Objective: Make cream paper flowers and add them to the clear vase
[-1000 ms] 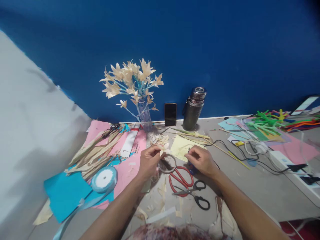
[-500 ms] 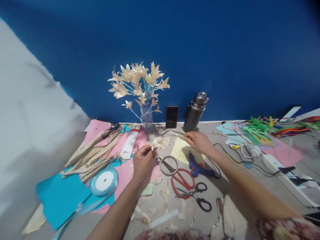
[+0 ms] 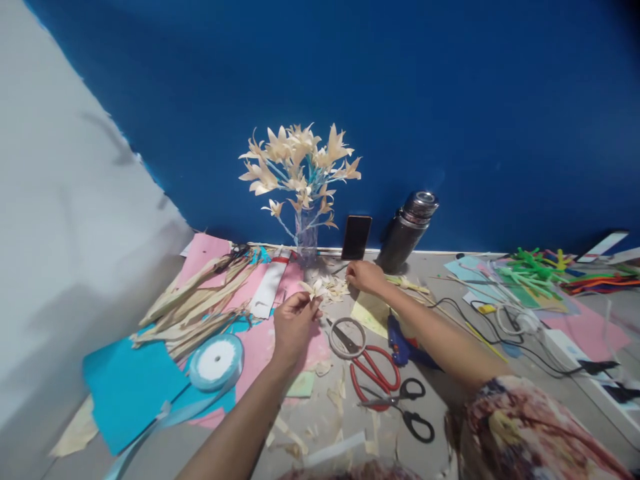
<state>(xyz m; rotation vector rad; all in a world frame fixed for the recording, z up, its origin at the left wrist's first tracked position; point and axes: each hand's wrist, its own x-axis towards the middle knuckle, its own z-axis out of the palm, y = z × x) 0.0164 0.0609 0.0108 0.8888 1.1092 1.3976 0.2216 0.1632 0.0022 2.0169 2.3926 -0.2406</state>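
Observation:
My left hand [image 3: 294,328] pinches a small cream-coloured flower [image 3: 315,288] between thumb and fingertips, with the petals pointing up and away. My right hand [image 3: 366,276] reaches to the right edge of a heap of cream petals [image 3: 336,288], its fingers curled downward; what they hold, if anything, is hidden. Behind the heap, a clear vase [image 3: 307,243] bears a bunch of cream flowers [image 3: 300,157] on light blue stems. Nearer to me lie a roll of tape [image 3: 364,345], red-handled scissors [image 3: 383,367] and black-handled scissors [image 3: 414,390].
A blue glue gun [image 3: 399,340] lies partly under my right forearm. A dark phone [image 3: 357,238] and a steel flask [image 3: 406,233] stand by the blue wall. Dried husk strips [image 3: 193,313] and a ribbon spool [image 3: 216,360] lie left; cables and a power strip [image 3: 585,367] right.
My right hand has moved left from the green stems beside the flask to the petal heap. My left hand keeps its pinch on the flower. The whole view has shifted slightly.

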